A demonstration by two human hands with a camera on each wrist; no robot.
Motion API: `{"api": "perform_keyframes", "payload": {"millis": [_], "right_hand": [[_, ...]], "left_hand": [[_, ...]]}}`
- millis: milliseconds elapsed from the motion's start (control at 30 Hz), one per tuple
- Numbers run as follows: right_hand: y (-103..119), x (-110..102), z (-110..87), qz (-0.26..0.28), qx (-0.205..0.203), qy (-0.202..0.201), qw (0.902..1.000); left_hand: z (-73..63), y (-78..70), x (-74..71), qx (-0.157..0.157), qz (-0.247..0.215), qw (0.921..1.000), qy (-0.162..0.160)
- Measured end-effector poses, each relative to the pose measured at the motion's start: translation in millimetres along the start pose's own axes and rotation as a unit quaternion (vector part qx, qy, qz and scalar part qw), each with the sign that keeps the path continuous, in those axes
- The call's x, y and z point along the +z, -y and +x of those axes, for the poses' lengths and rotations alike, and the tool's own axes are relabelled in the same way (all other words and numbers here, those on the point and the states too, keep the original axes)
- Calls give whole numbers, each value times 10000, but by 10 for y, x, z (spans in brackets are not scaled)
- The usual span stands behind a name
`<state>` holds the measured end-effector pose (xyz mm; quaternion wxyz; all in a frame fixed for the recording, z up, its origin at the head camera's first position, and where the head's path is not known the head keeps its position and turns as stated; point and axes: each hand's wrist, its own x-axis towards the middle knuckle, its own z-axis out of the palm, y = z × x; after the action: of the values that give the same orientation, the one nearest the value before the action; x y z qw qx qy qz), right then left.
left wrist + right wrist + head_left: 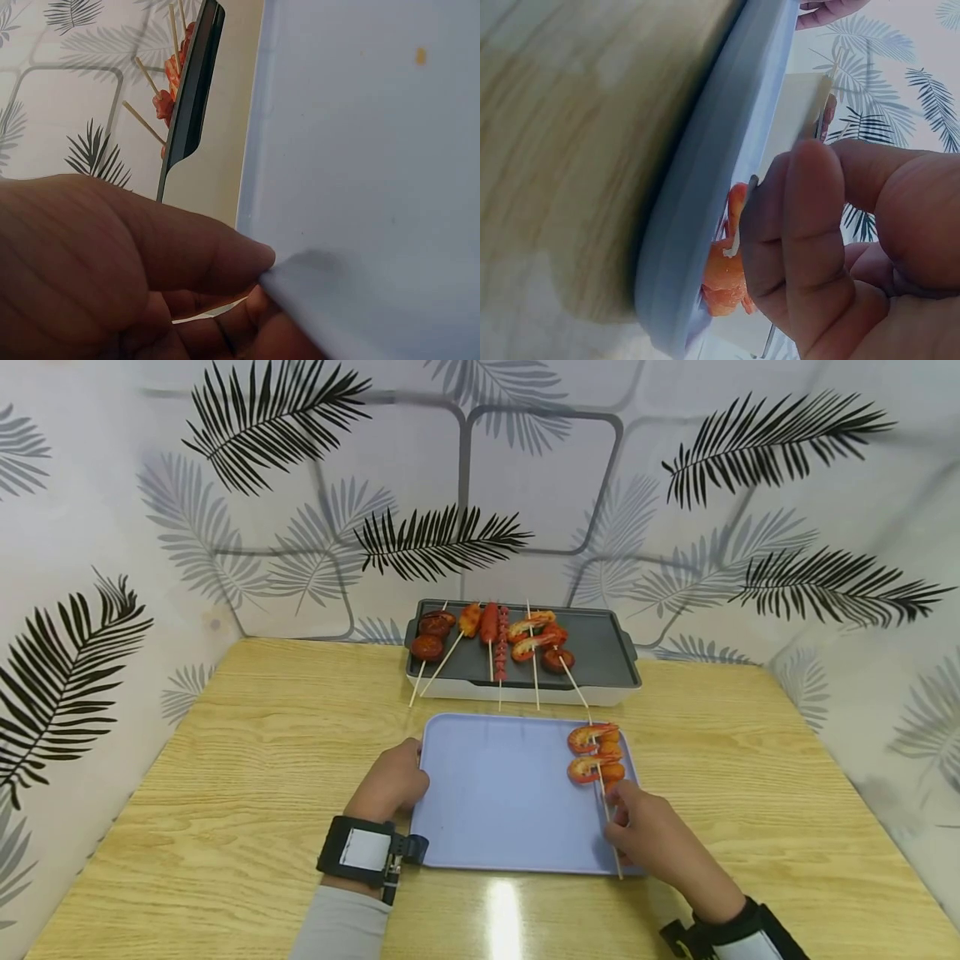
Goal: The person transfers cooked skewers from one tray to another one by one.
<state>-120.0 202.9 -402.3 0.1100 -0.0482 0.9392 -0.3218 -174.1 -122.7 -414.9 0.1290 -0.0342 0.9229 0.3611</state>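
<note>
At the tray's left edge, my left hand (396, 777) grips the rim of the light blue tray (502, 793). The left wrist view shows the thumb (225, 251) over that rim and fingers curled beneath it. On the tray's right side, my right hand (651, 828) pinches the wooden stick of a shrimp skewer (587, 768). Two curled shrimp are threaded on it, their heads toward the right. Orange rounded pieces (612, 772) lie right beside and partly under the shrimp; the hand covers some of them. From the right wrist side, curled fingers (814, 232) hide most of the stick.
Behind the tray stands a dark grill pan (592, 652) on a white base. Several skewers lie across it, including a sausage (489, 623), a shrimp skewer (532, 645) and round brown pieces (427, 647); their sticks overhang the front. Wood-grain table (247, 777) surrounds both; a leaf-patterned backdrop rises behind.
</note>
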Motion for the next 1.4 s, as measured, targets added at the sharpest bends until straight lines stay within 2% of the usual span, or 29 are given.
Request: {"api": "perform_keyframes", "payload": {"millis": [100,267,400,533,633,800,933,1033,1100,1200,1400], "right_hand": [[1,-20,7,-190,-252,-70,9995],[9,-79,37,-469,-906,-349,9942],[34,-107,61,-537,-1198,-509,9900],[54,-110,72,-732,-1472,-866,9826],[62,-100,90,-929,-1786,-1267,9713],[60,-88,146,-1529,-2229,-1881,9442],[61,-100,196,-1803,-2430,-2108,9295],[69,-115,253,-1927,-2536,-2176,9226],[80,-126,287,-1981,-2543,-2159,9217],[91,-136,319,-2017,-2426,-2027,9270],[143,-199,463,-1996,-1944,-1432,9496]], "left_hand": [[4,0,-2,-22,-30,10000,11],[-2,12,10,-105,-80,9999,40],[-5,26,35,-111,-49,9999,65],[-3,25,44,-100,-12,9999,34],[-1,19,35,-98,-19,9999,17],[4,16,18,-68,-41,10000,36],[7,16,17,-54,-75,10000,27],[9,15,16,-63,-92,9999,8],[9,11,9,-55,-87,9999,5],[3,2,6,-50,-44,10000,37],[-11,-12,-12,-69,7,10000,60]]}}
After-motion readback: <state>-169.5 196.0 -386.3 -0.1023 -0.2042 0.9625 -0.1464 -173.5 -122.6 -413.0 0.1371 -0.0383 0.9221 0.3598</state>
